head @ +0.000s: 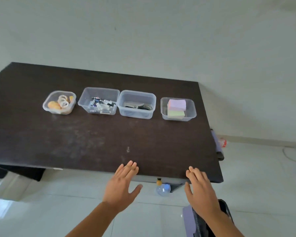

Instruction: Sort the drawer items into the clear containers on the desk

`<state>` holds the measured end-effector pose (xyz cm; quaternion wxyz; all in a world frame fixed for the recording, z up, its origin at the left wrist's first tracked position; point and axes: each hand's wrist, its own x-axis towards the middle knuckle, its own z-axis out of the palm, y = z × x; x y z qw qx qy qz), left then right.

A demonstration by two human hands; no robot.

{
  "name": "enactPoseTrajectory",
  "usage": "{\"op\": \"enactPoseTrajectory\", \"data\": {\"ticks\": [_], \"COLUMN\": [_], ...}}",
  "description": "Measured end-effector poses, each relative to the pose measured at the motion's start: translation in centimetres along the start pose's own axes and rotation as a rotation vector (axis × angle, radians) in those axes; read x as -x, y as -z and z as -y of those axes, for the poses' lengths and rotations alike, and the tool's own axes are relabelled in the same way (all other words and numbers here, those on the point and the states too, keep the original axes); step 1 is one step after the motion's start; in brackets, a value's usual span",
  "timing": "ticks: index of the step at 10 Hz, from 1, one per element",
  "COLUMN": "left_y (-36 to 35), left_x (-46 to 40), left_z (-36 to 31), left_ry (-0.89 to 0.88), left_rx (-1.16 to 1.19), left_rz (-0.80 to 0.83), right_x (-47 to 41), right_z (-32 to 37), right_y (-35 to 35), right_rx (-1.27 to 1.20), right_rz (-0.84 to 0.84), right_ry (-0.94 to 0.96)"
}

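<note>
We see both hands at the near edge of the dark table [96,137], and both hold nothing. Our left hand [121,187] has its fingers straight and a little spread, with the tips over the table edge. Our right hand [201,189] is the same, flat and with the fingers apart, at the corner of the table.

Far ahead of the hands stand four clear containers in a row. Ahead and to the left of the left hand is the container with tape rolls [59,102]. Next to it is the container with small mixed parts [99,100], touching the container with scissors [137,104]. Ahead of the right hand, a little apart from the others, is the container with sticky notes [178,108].

All four containers already have items inside, and no loose item lies on the table. We judge that the sorting is finished or almost finished. The drawer itself we cannot see clearly under the table edge, so we cannot tell if something is left in it.
</note>
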<state>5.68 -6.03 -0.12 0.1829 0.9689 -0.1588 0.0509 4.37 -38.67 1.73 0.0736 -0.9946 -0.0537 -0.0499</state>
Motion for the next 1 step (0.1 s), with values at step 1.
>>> {"op": "enactPoseTrajectory", "data": {"ticks": [1], "left_y": [0.22], "left_x": [0.83], "left_z": [0.54], "left_ry": [-0.07], "left_rx": [0.004], "left_rz": [0.092], "right_x": [0.21], "right_z": [0.32], "right_y": [1.42], "right_rx": [0.034], "right_rz": [0.194], "right_ry": [0.012]}}
